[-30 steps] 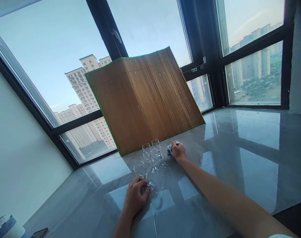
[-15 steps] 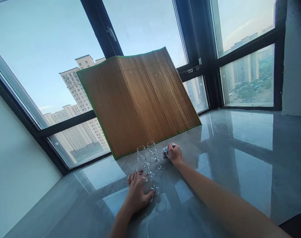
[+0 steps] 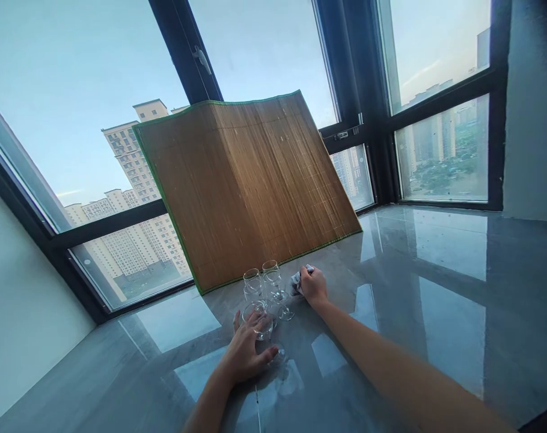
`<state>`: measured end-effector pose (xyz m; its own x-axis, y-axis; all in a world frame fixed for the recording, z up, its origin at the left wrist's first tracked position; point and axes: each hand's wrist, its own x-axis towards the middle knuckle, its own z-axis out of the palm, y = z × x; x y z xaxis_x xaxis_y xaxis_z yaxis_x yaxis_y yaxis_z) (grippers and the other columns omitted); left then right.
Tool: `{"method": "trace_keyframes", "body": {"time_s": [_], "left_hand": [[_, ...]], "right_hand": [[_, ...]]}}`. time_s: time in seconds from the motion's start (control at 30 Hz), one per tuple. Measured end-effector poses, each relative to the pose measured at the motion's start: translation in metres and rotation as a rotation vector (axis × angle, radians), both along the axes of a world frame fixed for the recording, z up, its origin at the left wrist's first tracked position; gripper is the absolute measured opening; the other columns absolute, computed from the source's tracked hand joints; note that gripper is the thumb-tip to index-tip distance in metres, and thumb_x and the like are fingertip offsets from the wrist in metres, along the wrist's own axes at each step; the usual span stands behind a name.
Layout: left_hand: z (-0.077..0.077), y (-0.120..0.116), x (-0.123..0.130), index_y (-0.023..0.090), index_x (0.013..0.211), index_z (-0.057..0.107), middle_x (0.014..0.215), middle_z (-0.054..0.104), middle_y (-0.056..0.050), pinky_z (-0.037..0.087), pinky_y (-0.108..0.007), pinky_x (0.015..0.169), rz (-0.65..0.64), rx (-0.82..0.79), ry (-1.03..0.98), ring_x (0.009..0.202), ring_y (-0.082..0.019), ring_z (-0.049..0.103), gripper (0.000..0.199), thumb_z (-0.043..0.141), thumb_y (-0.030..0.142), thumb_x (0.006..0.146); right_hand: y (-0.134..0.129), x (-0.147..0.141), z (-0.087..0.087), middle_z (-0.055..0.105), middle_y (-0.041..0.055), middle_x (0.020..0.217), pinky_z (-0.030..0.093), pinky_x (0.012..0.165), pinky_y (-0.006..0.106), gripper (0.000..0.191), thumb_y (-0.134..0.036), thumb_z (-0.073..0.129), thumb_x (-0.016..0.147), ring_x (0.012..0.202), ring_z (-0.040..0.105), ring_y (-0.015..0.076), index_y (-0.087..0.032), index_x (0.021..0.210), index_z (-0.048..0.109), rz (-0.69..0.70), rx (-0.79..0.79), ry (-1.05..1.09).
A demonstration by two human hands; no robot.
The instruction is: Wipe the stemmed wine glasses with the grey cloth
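Observation:
Several clear stemmed glasses stand close together on the glossy grey surface; one back glass [image 3: 270,273] and another back glass [image 3: 252,280] are side by side. My left hand [image 3: 246,355] is at the nearest glass [image 3: 263,328], fingers spread and partly seen through its bowl, the thumb stretched out near its foot. Whether the fingers touch the glass I cannot tell. To the right of the group, my right hand [image 3: 315,286] is closed on a crumpled grey-white cloth [image 3: 296,282], just above or on the surface.
Behind the glasses a brown woven mat [image 3: 255,186] with green edging leans against the window frame [image 3: 115,222]. The tiled grey surface [image 3: 391,361] reflects the windows. A pale wall [image 3: 25,313] stands at the left, and another wall [image 3: 532,132] at the right.
My left hand's fingers have spread farther apart around the nearest glass. My right hand still grips the cloth beside the glasses. The whole view has shifted slightly.

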<state>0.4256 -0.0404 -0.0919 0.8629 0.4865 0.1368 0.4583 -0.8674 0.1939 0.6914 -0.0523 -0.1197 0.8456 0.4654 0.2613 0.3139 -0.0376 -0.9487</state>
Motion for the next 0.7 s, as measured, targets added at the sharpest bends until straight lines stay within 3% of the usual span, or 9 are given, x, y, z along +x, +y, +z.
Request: {"method": "trace_keyframes", "body": {"time_s": [0.27, 0.47, 0.7], "left_hand": [[-0.006, 0.013, 0.006, 0.032, 0.155, 0.039, 0.166, 0.028, -0.008, -0.009, -0.069, 0.119, -0.035, -0.066, 0.074, 0.154, -0.04, 0.018, 0.08, 0.051, 0.073, 0.087], [-0.004, 0.012, 0.009, 0.031, 0.156, 0.038, 0.166, 0.029, -0.009, 0.0, -0.064, 0.124, -0.035, -0.061, 0.098, 0.154, -0.036, 0.021, 0.08, 0.049, 0.072, 0.088], [-0.003, 0.009, 0.01, 0.031, 0.155, 0.039, 0.165, 0.031, -0.006, 0.005, -0.061, 0.125, -0.033, -0.048, 0.104, 0.154, -0.032, 0.022, 0.067, 0.049, 0.054, 0.093]], "right_hand": [[0.002, 0.002, -0.001, 0.064, 0.0034, 0.061, 0.025, 0.052, 0.027, 0.033, -0.036, 0.044, 0.087, 0.054, 0.05, 0.0158, -0.023, 0.059, 0.056, 0.011, -0.009, -0.04], [0.005, 0.002, -0.002, 0.064, 0.004, 0.062, 0.024, 0.051, 0.027, 0.033, -0.034, 0.046, 0.087, 0.054, 0.049, 0.0151, -0.022, 0.057, 0.055, 0.012, -0.004, -0.056], [0.006, 0.005, -0.003, 0.062, 0.004, 0.056, 0.024, 0.051, 0.028, 0.035, -0.033, 0.046, 0.085, 0.051, 0.047, 0.0158, -0.023, 0.052, 0.054, -0.011, -0.002, -0.087]]}}
